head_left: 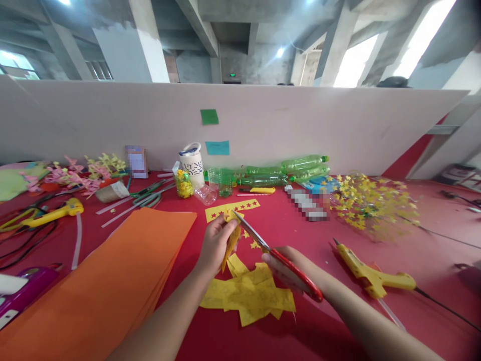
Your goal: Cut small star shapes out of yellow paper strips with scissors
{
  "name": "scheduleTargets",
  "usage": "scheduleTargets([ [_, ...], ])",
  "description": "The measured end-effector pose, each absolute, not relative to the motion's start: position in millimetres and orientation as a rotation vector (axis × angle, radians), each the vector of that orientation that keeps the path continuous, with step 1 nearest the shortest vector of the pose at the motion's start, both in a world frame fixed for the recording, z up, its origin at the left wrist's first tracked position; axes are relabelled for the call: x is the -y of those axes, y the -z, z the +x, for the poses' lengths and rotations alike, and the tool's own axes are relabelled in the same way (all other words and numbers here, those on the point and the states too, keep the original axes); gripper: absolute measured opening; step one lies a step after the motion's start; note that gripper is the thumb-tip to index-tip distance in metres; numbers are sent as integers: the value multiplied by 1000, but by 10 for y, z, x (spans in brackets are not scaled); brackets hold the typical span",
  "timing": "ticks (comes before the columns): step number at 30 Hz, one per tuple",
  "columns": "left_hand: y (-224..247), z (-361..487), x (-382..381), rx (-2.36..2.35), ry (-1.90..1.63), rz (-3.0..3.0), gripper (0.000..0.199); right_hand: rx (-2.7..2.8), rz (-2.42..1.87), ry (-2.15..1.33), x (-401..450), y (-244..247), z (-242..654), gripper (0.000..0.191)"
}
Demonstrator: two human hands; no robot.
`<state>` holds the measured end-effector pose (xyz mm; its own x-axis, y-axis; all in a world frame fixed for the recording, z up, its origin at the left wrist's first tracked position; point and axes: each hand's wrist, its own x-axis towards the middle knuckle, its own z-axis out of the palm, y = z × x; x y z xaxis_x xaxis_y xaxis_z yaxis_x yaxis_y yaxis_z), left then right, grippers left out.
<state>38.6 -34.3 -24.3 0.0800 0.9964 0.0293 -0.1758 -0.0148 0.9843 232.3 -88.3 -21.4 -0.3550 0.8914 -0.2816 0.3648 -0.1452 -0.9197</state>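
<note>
My left hand (215, 241) pinches a folded piece of yellow felt (232, 239) above the red table. In my right hand (291, 265) is a pair of scissors (296, 276) with red handles, its blade tips touching the upper edge of the felt. Small cut yellow stars (255, 244) lie just beyond the blades. Behind my left hand rests a yellow strip with star-shaped holes (246, 206). Several yellow felt pieces (250, 291) are piled below my hands. How far the blades are parted is hard to make out.
A stack of orange sheets (124, 265) lies at left. To the right are a yellow glue gun (372, 273) and a bunch of yellow stars on stems (370, 203). Green plastic bottles (266, 179), a white cup (192, 166) and a yellow cutter knife (263, 190) line the back by a partition.
</note>
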Motion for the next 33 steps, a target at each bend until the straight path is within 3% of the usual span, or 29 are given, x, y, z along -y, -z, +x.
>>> scheduleTargets([
  [13,273,298,259,-980,-1296,1249,25,1716,-1487,-1439,840,182,2343,46],
  [22,271,354,349,-977,-1311,1312,30,1575,-1317,-1646,905,241,2257,51],
  [33,249,397,405,-1111,-1339,1302,26,1539,-1366,-1644,910,239,2190,52],
])
